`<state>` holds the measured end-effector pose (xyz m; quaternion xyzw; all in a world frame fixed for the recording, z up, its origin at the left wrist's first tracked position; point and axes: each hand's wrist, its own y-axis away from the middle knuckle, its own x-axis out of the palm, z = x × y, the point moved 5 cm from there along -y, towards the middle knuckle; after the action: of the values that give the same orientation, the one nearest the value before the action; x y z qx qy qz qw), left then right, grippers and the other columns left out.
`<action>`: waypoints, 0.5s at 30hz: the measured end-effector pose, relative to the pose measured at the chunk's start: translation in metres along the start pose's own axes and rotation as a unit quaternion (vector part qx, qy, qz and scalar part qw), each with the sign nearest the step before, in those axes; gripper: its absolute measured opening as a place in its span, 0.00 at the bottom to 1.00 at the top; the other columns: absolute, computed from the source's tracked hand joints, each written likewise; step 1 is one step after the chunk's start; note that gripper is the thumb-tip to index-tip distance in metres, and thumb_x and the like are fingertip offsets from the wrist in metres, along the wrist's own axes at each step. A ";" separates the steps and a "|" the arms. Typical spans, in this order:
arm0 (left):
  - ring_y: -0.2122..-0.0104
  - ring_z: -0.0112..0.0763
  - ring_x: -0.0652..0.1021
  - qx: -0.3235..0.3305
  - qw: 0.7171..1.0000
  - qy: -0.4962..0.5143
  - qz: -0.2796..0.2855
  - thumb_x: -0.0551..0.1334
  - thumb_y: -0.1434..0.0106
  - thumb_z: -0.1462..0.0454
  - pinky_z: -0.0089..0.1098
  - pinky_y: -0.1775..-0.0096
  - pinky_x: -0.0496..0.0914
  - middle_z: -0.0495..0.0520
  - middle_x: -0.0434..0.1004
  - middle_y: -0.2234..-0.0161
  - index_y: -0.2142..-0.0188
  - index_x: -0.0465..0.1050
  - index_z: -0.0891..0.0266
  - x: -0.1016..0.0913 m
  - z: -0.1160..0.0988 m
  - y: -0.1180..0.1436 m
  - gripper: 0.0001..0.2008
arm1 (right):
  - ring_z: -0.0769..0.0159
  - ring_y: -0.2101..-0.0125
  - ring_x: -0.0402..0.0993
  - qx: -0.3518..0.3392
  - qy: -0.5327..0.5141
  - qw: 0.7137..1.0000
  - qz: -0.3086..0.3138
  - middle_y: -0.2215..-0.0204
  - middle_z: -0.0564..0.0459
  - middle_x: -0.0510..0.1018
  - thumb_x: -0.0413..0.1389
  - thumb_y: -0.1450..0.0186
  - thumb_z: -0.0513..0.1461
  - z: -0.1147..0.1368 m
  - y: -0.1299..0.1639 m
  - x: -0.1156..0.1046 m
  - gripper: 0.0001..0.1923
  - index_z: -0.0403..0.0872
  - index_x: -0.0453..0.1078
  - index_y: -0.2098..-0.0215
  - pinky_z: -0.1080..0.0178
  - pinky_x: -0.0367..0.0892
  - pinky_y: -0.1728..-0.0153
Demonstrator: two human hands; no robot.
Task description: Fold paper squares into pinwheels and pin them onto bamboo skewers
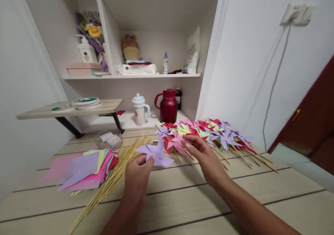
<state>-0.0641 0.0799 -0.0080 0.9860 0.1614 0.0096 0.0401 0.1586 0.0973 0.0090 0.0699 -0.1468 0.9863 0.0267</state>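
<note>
Between the thumb and fingers of my left hand (139, 170) is a purple paper pinwheel (153, 154) with folded blades and no stick on it. My right hand (202, 156) hovers to its right, thumb and fingertips drawn together in a pinch; whatever is in them is too small to make out. Just behind those fingertips lies a pink pinwheel (176, 142) with a shiny centre. Left of my left hand, a bundle of thin wooden sticks (112, 179) lies slantwise beside a stack of coloured paper squares (86, 169).
Finished pinwheels on sticks (227, 137) are heaped at the back right. A clear container with white packets (111, 140) sits behind the paper. A red jug (168, 106) and a lidded cup (140, 111) stand at the back. A small raised shelf (109, 104) holds tape rolls (86, 103).
</note>
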 end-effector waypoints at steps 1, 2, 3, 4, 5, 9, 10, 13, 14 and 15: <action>0.70 0.35 0.77 -0.008 1.000 0.009 -0.002 0.68 0.52 0.59 0.30 0.65 0.67 0.48 0.77 0.76 0.73 0.78 0.62 -0.002 0.002 -0.003 0.09 | 0.59 0.53 0.73 -0.003 0.007 1.000 -0.014 0.56 0.49 0.78 0.64 0.41 0.47 -0.002 -0.003 -0.004 0.18 0.49 0.72 0.55 0.56 0.66 0.50; 0.71 0.35 0.77 -0.018 1.000 0.018 -0.005 0.68 0.52 0.59 0.31 0.65 0.68 0.49 0.77 0.76 0.72 0.78 0.63 -0.004 0.005 -0.006 0.10 | 0.59 0.54 0.73 -0.008 0.016 0.999 -0.027 0.57 0.48 0.79 0.63 0.41 0.48 -0.004 -0.005 -0.007 0.19 0.49 0.72 0.55 0.56 0.66 0.51; 0.71 0.35 0.77 -0.026 0.999 0.028 -0.007 0.68 0.52 0.58 0.32 0.65 0.68 0.50 0.78 0.75 0.71 0.78 0.64 -0.006 0.007 -0.008 0.11 | 0.59 0.56 0.74 -0.011 0.023 0.999 -0.031 0.58 0.48 0.79 0.63 0.41 0.48 -0.007 -0.008 -0.010 0.19 0.48 0.72 0.55 0.56 0.67 0.53; 0.71 0.36 0.78 -0.034 0.999 0.038 -0.008 0.68 0.52 0.58 0.33 0.65 0.69 0.51 0.79 0.73 0.69 0.78 0.64 -0.007 0.009 -0.010 0.13 | 0.59 0.58 0.74 -0.015 0.029 0.999 -0.037 0.58 0.48 0.78 0.63 0.41 0.48 -0.008 -0.010 -0.012 0.19 0.47 0.72 0.55 0.57 0.68 0.55; 0.70 0.36 0.79 -0.040 0.998 0.048 -0.008 0.69 0.52 0.58 0.34 0.65 0.69 0.52 0.80 0.72 0.68 0.78 0.65 -0.008 0.011 -0.012 0.14 | 0.59 0.59 0.74 -0.017 0.035 0.998 -0.042 0.59 0.48 0.78 0.63 0.40 0.48 -0.010 -0.011 -0.014 0.19 0.47 0.72 0.55 0.57 0.68 0.57; 0.69 0.38 0.80 -0.054 0.996 0.072 -0.010 0.70 0.54 0.59 0.35 0.64 0.70 0.55 0.81 0.71 0.66 0.77 0.67 -0.010 0.012 -0.014 0.17 | 0.58 0.60 0.74 -0.039 0.087 0.993 -0.067 0.61 0.48 0.78 0.62 0.40 0.49 -0.011 -0.015 -0.022 0.18 0.47 0.73 0.56 0.57 0.68 0.57; 0.70 0.38 0.80 -0.057 0.996 0.074 -0.013 0.70 0.54 0.59 0.35 0.64 0.70 0.55 0.81 0.71 0.66 0.77 0.67 -0.011 0.011 -0.014 0.17 | 0.58 0.60 0.74 -0.045 0.105 0.991 -0.064 0.61 0.48 0.79 0.61 0.39 0.48 -0.011 -0.015 -0.023 0.17 0.47 0.73 0.57 0.57 0.68 0.58; 0.69 0.39 0.80 -0.065 0.994 0.082 -0.020 0.70 0.53 0.59 0.36 0.64 0.70 0.54 0.81 0.70 0.65 0.77 0.65 -0.014 0.007 -0.013 0.16 | 0.60 0.65 0.73 -0.074 0.182 0.979 -0.048 0.64 0.49 0.79 0.58 0.37 0.47 -0.009 -0.014 -0.021 0.14 0.47 0.74 0.59 0.58 0.67 0.63; 0.68 0.39 0.80 -0.066 0.994 0.089 -0.019 0.70 0.53 0.59 0.36 0.63 0.70 0.54 0.82 0.70 0.65 0.78 0.64 -0.015 0.005 -0.013 0.16 | 0.61 0.66 0.73 -0.089 0.215 0.972 -0.042 0.66 0.49 0.79 0.57 0.36 0.46 -0.007 -0.013 -0.019 0.13 0.47 0.74 0.60 0.59 0.67 0.65; 0.67 0.39 0.80 -0.067 0.993 0.095 -0.019 0.69 0.52 0.59 0.35 0.63 0.70 0.53 0.82 0.70 0.66 0.78 0.63 -0.015 0.004 -0.013 0.14 | 0.61 0.68 0.72 -0.106 0.248 0.962 -0.036 0.67 0.50 0.79 0.57 0.36 0.45 -0.006 -0.012 -0.017 0.12 0.47 0.75 0.61 0.60 0.66 0.66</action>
<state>-0.0824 0.0873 -0.0133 0.9724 0.1822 0.1138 0.0909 0.1754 0.1095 0.0045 -0.1751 -0.2371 0.9498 0.1051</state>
